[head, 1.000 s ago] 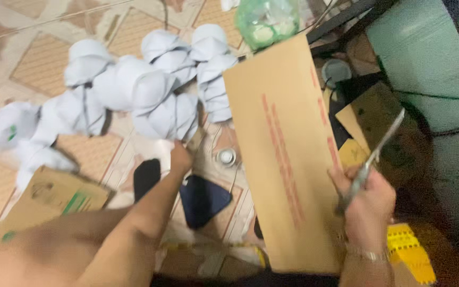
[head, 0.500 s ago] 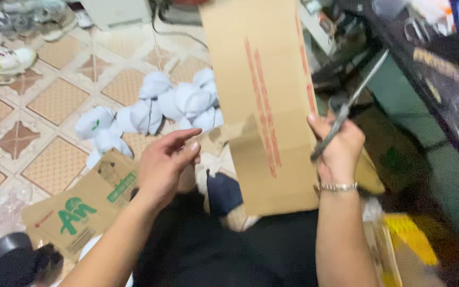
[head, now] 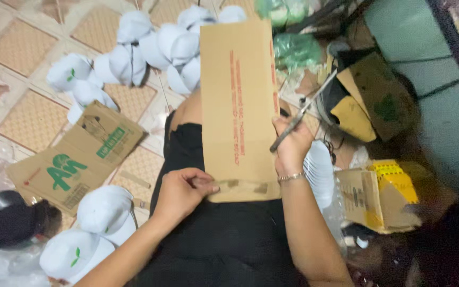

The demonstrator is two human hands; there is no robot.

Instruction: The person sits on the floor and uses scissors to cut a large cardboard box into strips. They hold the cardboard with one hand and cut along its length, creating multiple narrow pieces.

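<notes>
Left hand: half a second ago it hovered open beside the lower left edge of the cardboard strip, clear of it. It now grips the strip's bottom left corner, fingers pinched on the brown tape that runs across the bottom edge.

Cardboard strip: earlier tilted, its top leaning left; now upright and squarer to the view, lying over the lap.

Right hand: a second ago it held the strip low at the bottom right; now it grips the right edge at mid-height. The scissors have turned with it and point up and to the right.
</notes>
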